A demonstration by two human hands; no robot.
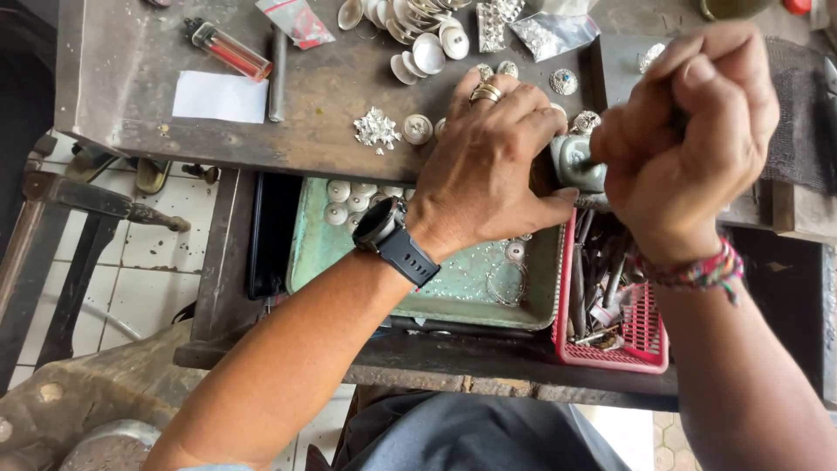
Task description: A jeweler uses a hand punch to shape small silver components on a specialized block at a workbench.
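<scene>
Silver piece (575, 161) sits at the near edge of the bench (113, 96), pinned there between both hands; the left hand (488, 166) lies over it from the left, fingers spread and pressing down, thumb stretched along the bench edge just under the piece; the right hand (689, 139) is clenched in a tight fist round a thin tool, of which almost nothing shows, its tip seemingly at the piece.

Risk one, as I judge it: the tip works right beside that left thumb; a slip off the rounded metal would drive it into the thumb or fingers.

Risk two: the piece sits at the very lip of the bench; if the left hand eases, a hard push could skid it off into the green tray (305, 253) below, or into the red basket (649, 336) of tools on the right, where it would be hard to find.

Further out: small silver domes (417, 129) and a heap of silver bits (376, 129) lie just left of the left hand; a jolt or a sweep of the wrist, with its watch (379, 225), could scatter them; more domes (418, 35) are stacked at the far side; a lighter (231, 50) and a white paper (220, 96) lie well off to the far left, out of harm's way.
</scene>
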